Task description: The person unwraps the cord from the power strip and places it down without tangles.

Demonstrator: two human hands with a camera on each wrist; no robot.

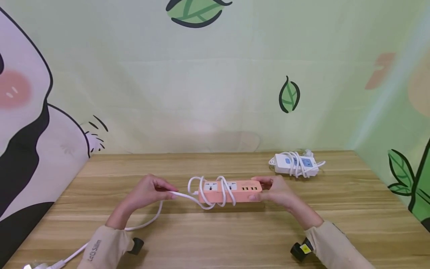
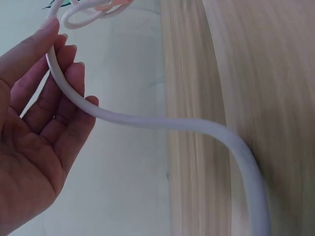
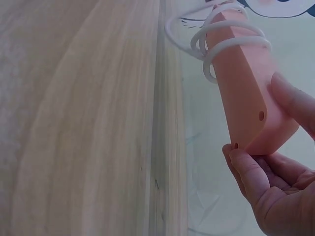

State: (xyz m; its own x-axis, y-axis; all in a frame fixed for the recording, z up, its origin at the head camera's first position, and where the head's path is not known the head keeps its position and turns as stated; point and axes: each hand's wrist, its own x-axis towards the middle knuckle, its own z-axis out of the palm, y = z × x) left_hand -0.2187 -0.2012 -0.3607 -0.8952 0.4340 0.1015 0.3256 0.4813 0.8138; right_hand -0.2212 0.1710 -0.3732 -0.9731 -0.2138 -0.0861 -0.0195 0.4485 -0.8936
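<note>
A pink power strip (image 1: 246, 191) with white sockets and several USB ports is gripped at its right end by my right hand (image 1: 277, 192). In the right wrist view the thumb lies on one face of the power strip (image 3: 246, 93) and the fingers on its end. White cord (image 1: 223, 190) loops loosely around the strip's left half. To the left, my left hand (image 1: 147, 192) pinches the cord between thumb and fingers; in the left wrist view the cord (image 2: 147, 122) runs across the fingertips and down toward the table.
A white power strip (image 1: 285, 164) wrapped in its own cord lies at the back right of the wooden table (image 1: 215, 235). The pink strip's cord trails to a white plug (image 1: 41, 266) at the front left. A printed cloth backdrop (image 1: 215, 93) stands behind the table.
</note>
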